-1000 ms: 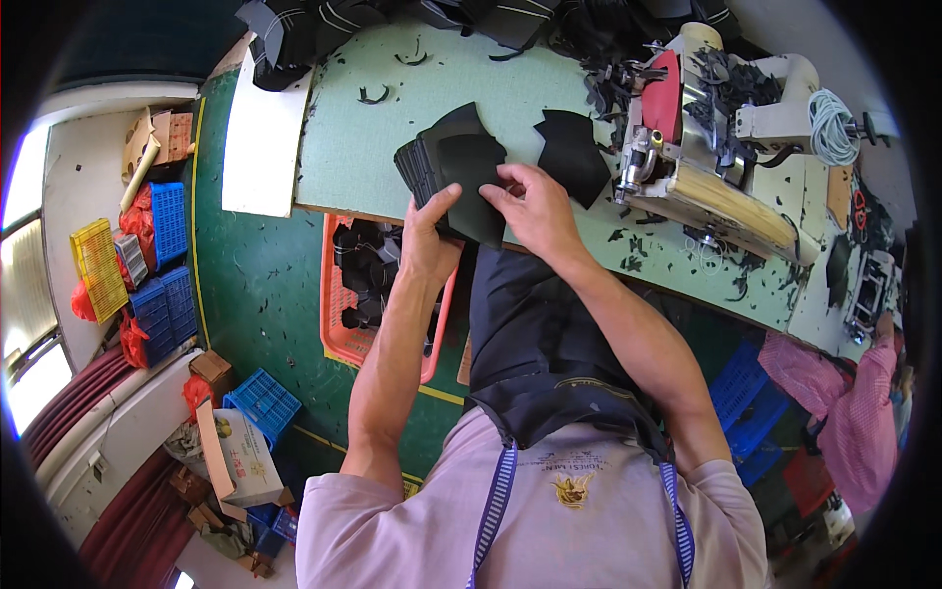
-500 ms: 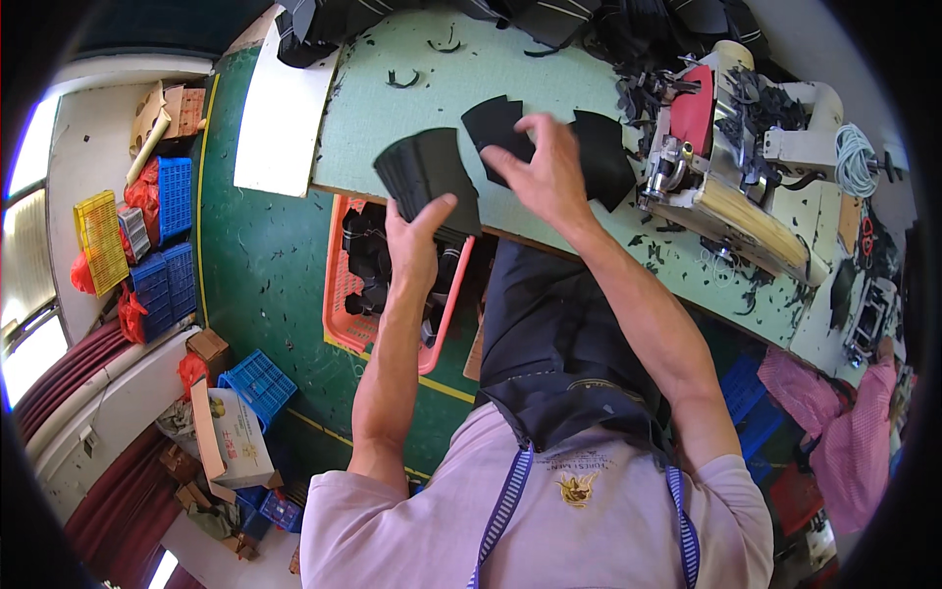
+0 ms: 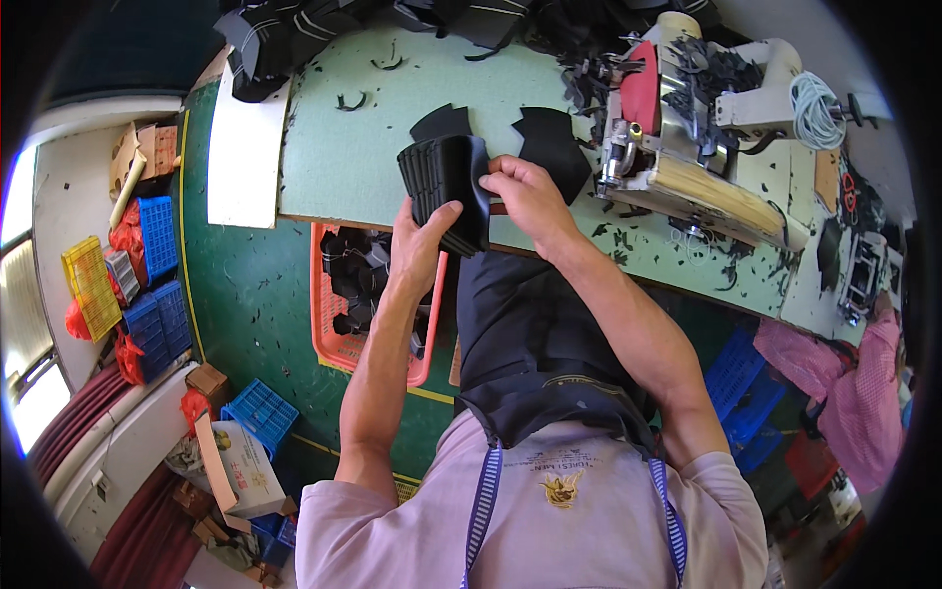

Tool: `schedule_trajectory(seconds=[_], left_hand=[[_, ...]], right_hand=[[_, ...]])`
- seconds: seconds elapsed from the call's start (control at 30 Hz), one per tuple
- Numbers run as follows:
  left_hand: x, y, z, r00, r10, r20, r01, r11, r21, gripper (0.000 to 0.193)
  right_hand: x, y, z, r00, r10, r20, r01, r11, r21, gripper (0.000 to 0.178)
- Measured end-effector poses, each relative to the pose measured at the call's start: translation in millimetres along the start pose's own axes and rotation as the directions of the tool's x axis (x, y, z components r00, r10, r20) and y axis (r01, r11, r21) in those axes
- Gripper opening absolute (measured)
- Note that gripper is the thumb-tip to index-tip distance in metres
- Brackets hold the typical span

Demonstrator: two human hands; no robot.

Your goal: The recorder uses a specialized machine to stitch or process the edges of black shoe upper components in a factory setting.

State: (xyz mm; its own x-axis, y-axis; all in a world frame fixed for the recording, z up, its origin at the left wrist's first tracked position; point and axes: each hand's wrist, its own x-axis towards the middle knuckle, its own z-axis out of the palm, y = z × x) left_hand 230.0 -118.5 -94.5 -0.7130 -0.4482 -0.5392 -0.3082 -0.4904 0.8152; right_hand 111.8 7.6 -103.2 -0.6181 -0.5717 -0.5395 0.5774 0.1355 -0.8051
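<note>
A worker at a pale green table (image 3: 392, 182) holds a stack of black pieces (image 3: 432, 187) in two bare hands at the table's near edge, its lower end reaching past the edge toward the dark apron (image 3: 530, 324). The stack's long axis runs from the table toward the worker's body, the far end leaning a little left and the near end a little right; its layered edges fan out along the left side. The left hand (image 3: 416, 243) clasps the stack from the lower left, thumb laid over the top, the fingers beneath hidden from view; its forearm rises steeply from below, leaning slightly right. The right hand (image 3: 530, 201) comes in from the right, its forearm slanting up and leftward, thumb and forefinger closed in a narrow pinch on the right edge of the top piece (image 3: 476, 187), which bows upward. One loose black piece (image 3: 440, 122) lies on the table just beyond the stack, and a second black piece (image 3: 554, 152) lies beyond the right hand, near a machine (image 3: 677, 137) strewn with dark scraps. An orange basket (image 3: 321, 294) of black pieces stands below, left of the worker's legs.
</note>
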Motion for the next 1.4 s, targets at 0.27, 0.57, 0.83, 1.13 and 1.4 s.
schedule_trajectory(seconds=[0.27, 0.57, 0.83, 1.13, 1.4], left_hand=[[14.3, 1.4, -8.6, 1.000, -0.023, -0.002, 0.019, 0.886, -0.463, 0.038], [9.3, 8.1, -22.2, 0.998, 0.040, -0.042, -0.053, 0.925, -0.375, 0.045], [-10.0, 15.9, -18.3, 0.979, 0.138, -0.149, -0.099, 0.965, 0.244, 0.043], [-6.8, 6.3, -2.8, 0.999, -0.004, -0.047, 0.003, 1.000, -0.023, 0.042], [13.8, 5.2, -13.5, 0.998, -0.069, 0.006, 0.063, 0.858, -0.509, 0.038]], right_hand=[[1.0, -18.2, -39.4, 0.639, -0.763, -0.094, 0.179, 0.266, -0.947, 0.046], [18.7, -0.4, 9.7, 0.982, -0.134, -0.137, 0.088, 0.950, -0.299, 0.031], [14.3, -10.2, 41.6, 0.968, -0.230, 0.103, 0.250, 0.818, -0.518, 0.055], [16.9, 10.8, 9.3, 0.994, -0.112, 0.010, 0.109, 0.931, -0.349, 0.029], [18.8, -19.8, -40.6, 0.458, -0.887, -0.058, 0.198, 0.165, -0.966, 0.044]])
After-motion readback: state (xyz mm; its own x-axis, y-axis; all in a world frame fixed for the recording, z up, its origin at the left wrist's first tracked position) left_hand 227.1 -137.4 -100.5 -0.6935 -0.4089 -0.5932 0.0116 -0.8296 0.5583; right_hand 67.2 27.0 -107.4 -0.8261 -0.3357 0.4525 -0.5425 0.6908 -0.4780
